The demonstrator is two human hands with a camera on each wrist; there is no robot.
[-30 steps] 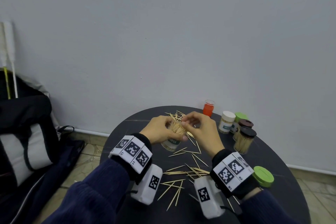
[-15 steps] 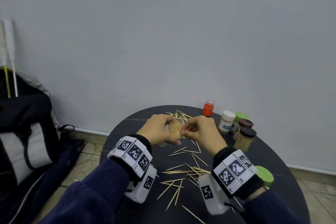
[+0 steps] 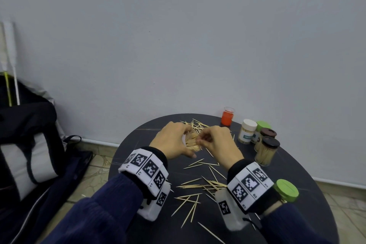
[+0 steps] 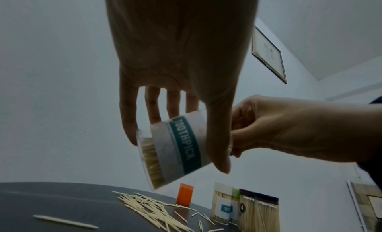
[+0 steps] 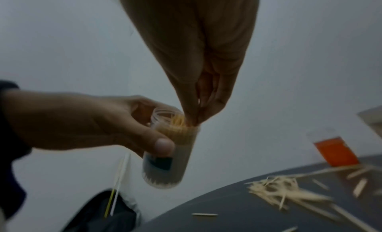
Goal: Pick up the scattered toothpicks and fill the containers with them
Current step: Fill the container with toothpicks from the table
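While left hand (image 3: 172, 143) gripped tilted toothpick container (image 4: 175, 150) above round table (image 3: 297, 166), right hand (image 3: 217, 141) pinched toothpicks (image 5: 179, 121) at its mouth, loose toothpicks (image 3: 195, 186) scattered below.

Both hands are up off the tabletop (image 3: 138, 144), so there's open air beneath them. Near side: loose toothpicks (image 3: 198, 186) strewn across the middle, and a green-lidded jar (image 3: 286, 189) standing just beside the right wrist. Far side: another toothpick pile (image 3: 196, 125) behind the hands. Right edge is crowded, with an orange cup (image 3: 227, 117) and four capped jars (image 3: 265, 144) bunched together. The left stretch of the tabletop shows bare.
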